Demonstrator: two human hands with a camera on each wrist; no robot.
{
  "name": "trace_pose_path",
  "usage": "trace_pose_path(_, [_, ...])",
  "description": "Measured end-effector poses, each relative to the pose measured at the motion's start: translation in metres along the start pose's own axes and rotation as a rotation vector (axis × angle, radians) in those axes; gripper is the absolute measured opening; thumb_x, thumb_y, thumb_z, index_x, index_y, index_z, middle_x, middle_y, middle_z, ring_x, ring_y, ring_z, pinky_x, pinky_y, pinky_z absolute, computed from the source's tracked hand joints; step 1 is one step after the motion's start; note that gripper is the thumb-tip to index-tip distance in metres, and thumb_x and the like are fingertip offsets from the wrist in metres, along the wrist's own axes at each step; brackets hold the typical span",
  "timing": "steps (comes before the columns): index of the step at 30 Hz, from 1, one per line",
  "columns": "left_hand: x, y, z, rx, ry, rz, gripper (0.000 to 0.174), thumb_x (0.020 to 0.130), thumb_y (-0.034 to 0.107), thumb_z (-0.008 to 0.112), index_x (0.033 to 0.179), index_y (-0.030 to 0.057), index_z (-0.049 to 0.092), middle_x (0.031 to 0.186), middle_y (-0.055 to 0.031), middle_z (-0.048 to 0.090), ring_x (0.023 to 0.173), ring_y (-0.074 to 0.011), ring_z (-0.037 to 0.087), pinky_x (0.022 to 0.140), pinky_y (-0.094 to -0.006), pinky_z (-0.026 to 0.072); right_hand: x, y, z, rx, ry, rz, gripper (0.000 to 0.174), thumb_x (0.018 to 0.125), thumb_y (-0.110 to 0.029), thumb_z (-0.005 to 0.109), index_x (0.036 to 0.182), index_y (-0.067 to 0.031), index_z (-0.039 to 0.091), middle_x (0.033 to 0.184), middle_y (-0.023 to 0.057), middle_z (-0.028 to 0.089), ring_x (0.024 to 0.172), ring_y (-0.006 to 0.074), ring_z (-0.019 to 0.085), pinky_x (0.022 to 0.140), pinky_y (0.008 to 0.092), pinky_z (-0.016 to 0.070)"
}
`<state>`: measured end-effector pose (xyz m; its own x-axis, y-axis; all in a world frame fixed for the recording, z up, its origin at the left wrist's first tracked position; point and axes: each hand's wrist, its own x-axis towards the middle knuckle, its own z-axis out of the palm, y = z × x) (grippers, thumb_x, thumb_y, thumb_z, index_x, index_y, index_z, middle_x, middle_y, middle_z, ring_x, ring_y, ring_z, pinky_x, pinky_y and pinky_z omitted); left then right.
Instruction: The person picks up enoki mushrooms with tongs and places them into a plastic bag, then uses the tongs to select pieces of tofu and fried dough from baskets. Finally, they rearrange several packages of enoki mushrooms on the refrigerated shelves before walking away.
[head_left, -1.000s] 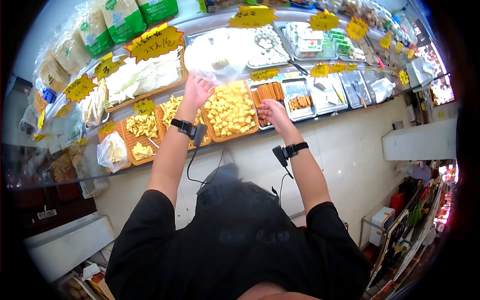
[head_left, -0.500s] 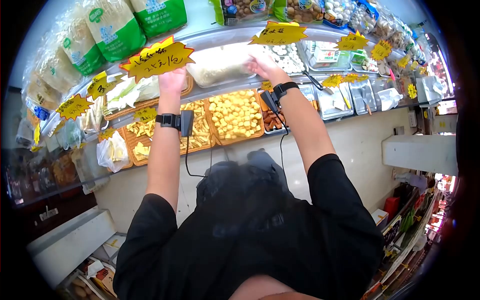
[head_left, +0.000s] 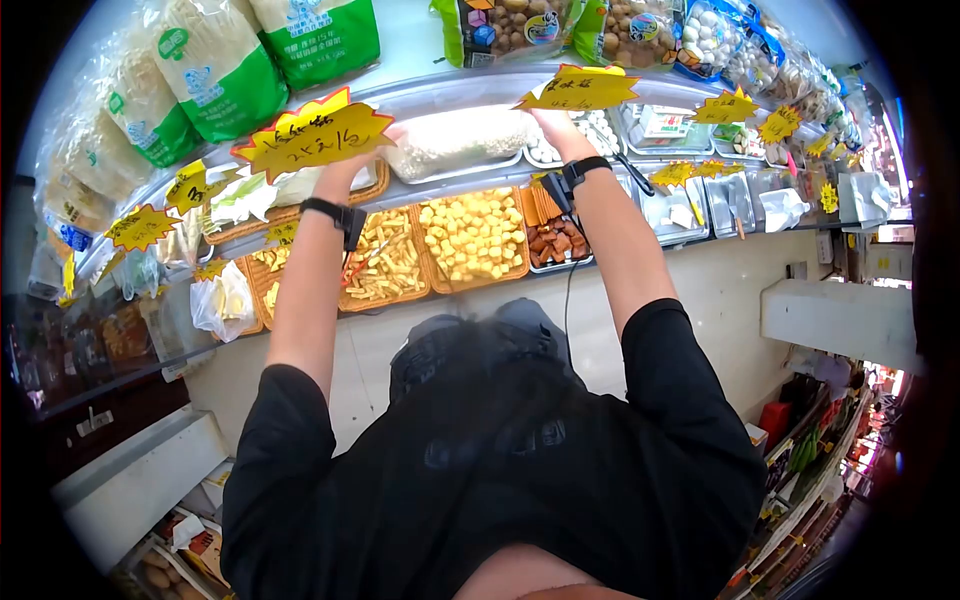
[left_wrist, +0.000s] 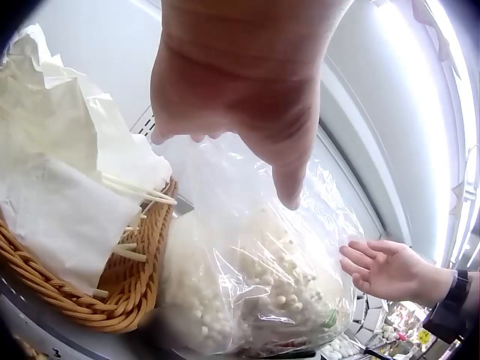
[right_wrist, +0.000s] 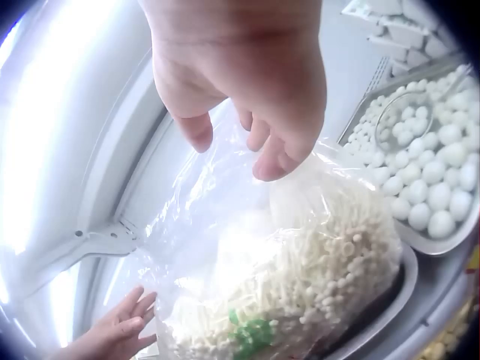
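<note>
A clear plastic bag of thin white mushrooms [head_left: 460, 140] lies on a metal tray behind the price signs. In the left wrist view my left hand [left_wrist: 240, 82] is over the bag's [left_wrist: 255, 277] left part, thumb extended and fingertips at the plastic. My right hand [right_wrist: 247, 82] is at the bag's other side in the right wrist view, fingers loosely bent over the clear film of the bag [right_wrist: 300, 277]; whether they pinch it is unclear. In the head view, a yellow sign partly covers my left hand [head_left: 350, 165], and another sits by my right hand [head_left: 560, 128].
Yellow price signs [head_left: 315, 135] stand along the shelf edge. Nearer are baskets of yellow cubes [head_left: 470, 235] and strips [head_left: 385, 255], and a tray of brown pieces [head_left: 556, 243]. White balls [right_wrist: 435, 172] fill the tray beside the bag; a wicker basket [left_wrist: 154, 247] is on the left.
Both hands have reached farther back to the mushroom bag, my right hand coming from above the brown-piece tray. The bag lies flatter on its tray, and the head view has moved closer to the shelf.
</note>
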<state>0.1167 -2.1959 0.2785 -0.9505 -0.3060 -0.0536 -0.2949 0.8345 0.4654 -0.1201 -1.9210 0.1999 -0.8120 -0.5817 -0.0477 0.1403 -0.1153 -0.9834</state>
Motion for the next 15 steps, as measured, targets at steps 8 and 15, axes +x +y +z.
trace_pose_path(8, [0.025,-0.043,0.014,-0.256,0.096,-0.078,0.046,0.102,0.043,0.049,0.134,0.0102,0.056,0.129,-0.0074,0.062,0.122,-0.0270,0.055,0.104,-0.0455,0.0395,0.007,0.007,-0.008,-0.870,0.116,-0.184,0.037,0.095,-0.029,0.061,0.124,-0.0074,0.057,0.121,0.0134,0.062,0.112,0.0290,0.058,0.095,0.0403,0.0464])
trace_pose_path(15, [0.039,-0.088,0.017,-0.664,0.175,-0.230,0.043,0.103,0.040,0.049,0.133,0.0099,0.056,0.125,-0.0069,0.063,0.116,-0.0236,0.058,0.096,-0.0417,0.0435,0.001,0.020,0.006,-1.008,0.187,-0.337,0.042,0.092,-0.030,0.060,0.127,-0.0051,0.059,0.131,0.0217,0.060,0.126,0.0385,0.052,0.102,0.0429,0.0424])
